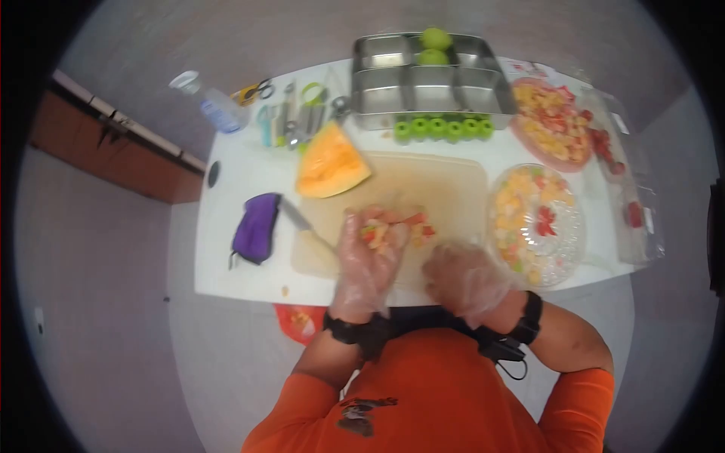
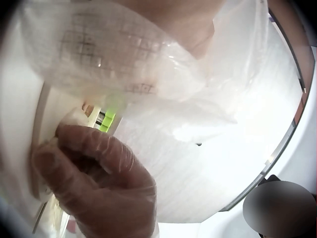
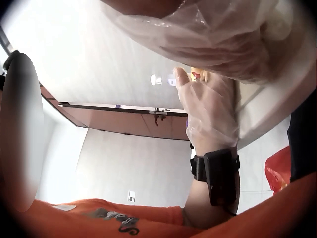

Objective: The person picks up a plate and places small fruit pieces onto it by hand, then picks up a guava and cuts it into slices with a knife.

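My gloved left hand [image 1: 364,260] is cupped palm up over the cutting board [image 1: 445,174], fingers curled round diced fruit [image 1: 375,235] in yellow and red. A few more fruit pieces [image 1: 424,231] lie on the board just right of it. Close to the board's front right edge is my gloved right hand [image 1: 466,278], its fingers curled. In the left wrist view the right hand's thumb and forefinger [image 2: 94,141] come close together; I cannot tell whether something small is between them. A knife [image 1: 306,225] with a pale handle lies left of the left hand.
An orange-fleshed melon wedge [image 1: 332,166] rests on the board's back left. To the right stand a clear glass dish [image 1: 578,234] of diced fruit and a pink plate [image 1: 563,162]. Behind are a steel compartment tray [image 1: 430,98], utensils [image 1: 291,117] and a spray bottle [image 1: 219,109]; a purple pouch [image 1: 257,228] lies left.
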Available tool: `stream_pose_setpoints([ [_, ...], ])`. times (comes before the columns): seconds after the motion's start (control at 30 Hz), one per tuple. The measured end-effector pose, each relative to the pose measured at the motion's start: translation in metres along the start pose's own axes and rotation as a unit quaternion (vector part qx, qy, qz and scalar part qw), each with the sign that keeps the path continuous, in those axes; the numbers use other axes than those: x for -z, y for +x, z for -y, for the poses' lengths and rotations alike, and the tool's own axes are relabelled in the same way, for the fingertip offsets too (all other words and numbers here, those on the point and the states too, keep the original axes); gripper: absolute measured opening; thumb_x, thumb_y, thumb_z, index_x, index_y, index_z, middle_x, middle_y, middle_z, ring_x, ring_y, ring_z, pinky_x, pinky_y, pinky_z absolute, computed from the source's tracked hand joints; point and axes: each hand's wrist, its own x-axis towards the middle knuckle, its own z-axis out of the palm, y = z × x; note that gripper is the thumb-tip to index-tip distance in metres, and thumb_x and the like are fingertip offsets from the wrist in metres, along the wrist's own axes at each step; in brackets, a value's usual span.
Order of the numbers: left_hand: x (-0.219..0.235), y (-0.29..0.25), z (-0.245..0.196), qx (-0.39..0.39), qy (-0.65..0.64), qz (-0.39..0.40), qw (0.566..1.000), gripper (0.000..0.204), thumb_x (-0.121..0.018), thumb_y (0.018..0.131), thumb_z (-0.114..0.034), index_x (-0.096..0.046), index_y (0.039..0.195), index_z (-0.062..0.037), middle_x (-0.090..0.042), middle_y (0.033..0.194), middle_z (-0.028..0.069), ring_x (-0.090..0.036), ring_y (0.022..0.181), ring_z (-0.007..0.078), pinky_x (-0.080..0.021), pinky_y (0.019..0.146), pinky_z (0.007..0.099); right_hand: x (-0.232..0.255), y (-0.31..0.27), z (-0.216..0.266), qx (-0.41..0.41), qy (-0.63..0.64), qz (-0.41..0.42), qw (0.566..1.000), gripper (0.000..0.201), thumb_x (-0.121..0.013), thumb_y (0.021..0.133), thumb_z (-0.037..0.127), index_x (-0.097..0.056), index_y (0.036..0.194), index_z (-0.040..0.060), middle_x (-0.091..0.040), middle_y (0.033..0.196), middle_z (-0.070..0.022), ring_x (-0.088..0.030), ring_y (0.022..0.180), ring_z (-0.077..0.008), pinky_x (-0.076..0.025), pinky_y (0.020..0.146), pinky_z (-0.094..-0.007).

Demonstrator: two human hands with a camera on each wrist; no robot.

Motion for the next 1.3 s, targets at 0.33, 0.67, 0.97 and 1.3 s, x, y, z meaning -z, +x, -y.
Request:
stream_pose_setpoints([
  [0.33,0.011,0.004,-0.001,-0.033,0.043,0.002,0.999,0.038,-0.059,0.097,-0.044,-0.062,0.098,-0.0053,-0.066,0.093,0.0123,-0.064,0.091,0.0313,-0.054,0.089,0.0456,-0.002,-0.020,0.005,-0.033,0.033,-0.067,0.997,0.009,-0.057,0.083,0.012,-0.066,0.085,0.0085,-0.063,0.078,-0.0103,-0.065,0.071,-0.0284,-0.054,0.063,-0.0372],
  [0.67,0.001,0.000,0.005,-0.037,0.083,-0.020,0.996,0.038,-0.061,0.096,-0.047,-0.062,0.100,-0.0082,-0.067,0.093,0.0099,-0.064,0.095,0.0303,-0.054,0.082,0.0429,-0.006,-0.147,-0.090,-0.360,0.257,-0.382,0.812,0.021,-0.067,0.084,-0.001,-0.071,0.103,0.0054,-0.068,0.080,-0.0072,-0.063,0.071,-0.0114,-0.051,0.066,-0.0239],
  [0.97,-0.001,0.002,0.007,-0.038,0.093,-0.017,0.995,0.038,-0.062,0.095,-0.047,-0.062,0.097,-0.0095,-0.065,0.094,0.0099,-0.062,0.091,0.0265,-0.052,0.078,0.0400,-0.009,-0.151,-0.096,-0.439,0.285,-0.271,0.808,0.018,-0.071,0.081,0.002,-0.072,0.099,0.0049,-0.069,0.076,-0.0078,-0.064,0.067,-0.0126,-0.053,0.066,-0.0265],
  [1.3,-0.002,0.001,0.006,-0.029,0.095,-0.022,0.995,0.038,-0.063,0.095,-0.047,-0.062,0.098,-0.0091,-0.067,0.094,0.0103,-0.062,0.086,0.0257,-0.052,0.079,0.0389,-0.002,-0.164,-0.104,-0.459,0.294,-0.271,0.794,0.021,-0.074,0.082,0.008,-0.071,0.102,0.0026,-0.069,0.080,-0.0088,-0.064,0.071,-0.0145,-0.053,0.068,-0.0275],
])
